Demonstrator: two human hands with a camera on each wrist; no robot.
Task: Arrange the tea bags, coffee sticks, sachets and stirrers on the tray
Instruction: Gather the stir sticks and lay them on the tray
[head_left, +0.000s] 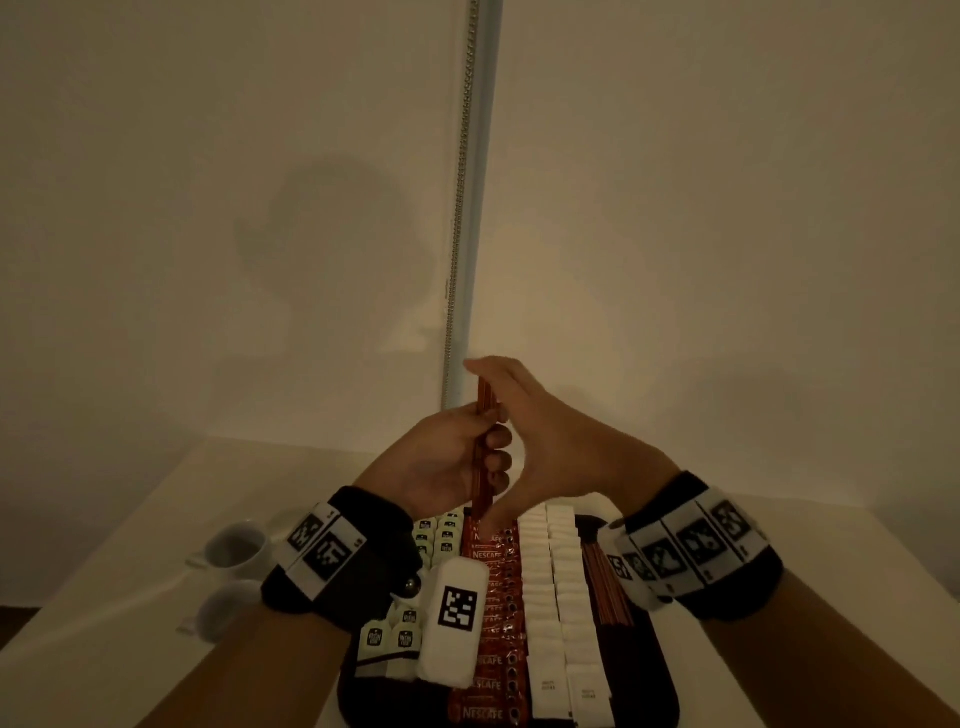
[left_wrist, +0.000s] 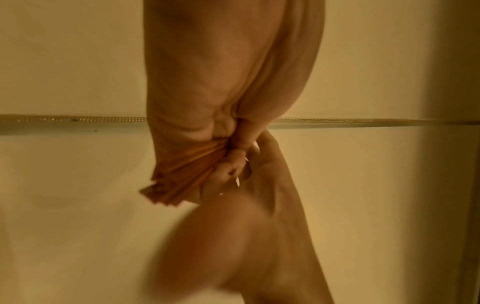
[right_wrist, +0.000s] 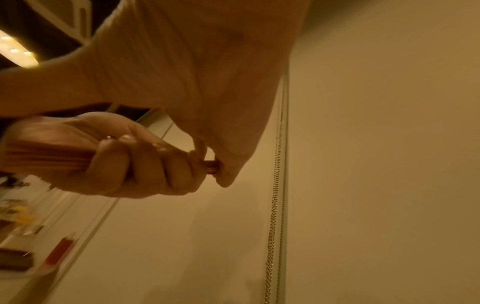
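Observation:
My left hand (head_left: 457, 452) grips a bundle of brown stirrers (head_left: 484, 410) upright above the far end of the dark tray (head_left: 660, 675). My right hand (head_left: 535, 441) is flat, its straight fingers pressed against the bundle's upper end. In the right wrist view the stirrers' tips (right_wrist: 211, 166) butt against my right palm, with the left hand (right_wrist: 135, 164) curled round them. The left wrist view shows the bundle's other end (left_wrist: 174, 185) fanned out below my curled fingers. On the tray lie rows of tea bags (head_left: 441, 535), red coffee sticks (head_left: 493, 597), white sachets (head_left: 556, 571) and more stirrers (head_left: 605, 587).
Two white cups (head_left: 236, 551) on saucers stand on the pale table, left of the tray. A wall rises just behind the table, with a bead chain (head_left: 457, 234) hanging down it behind my hands. My wrist bands cover part of the tray's left side.

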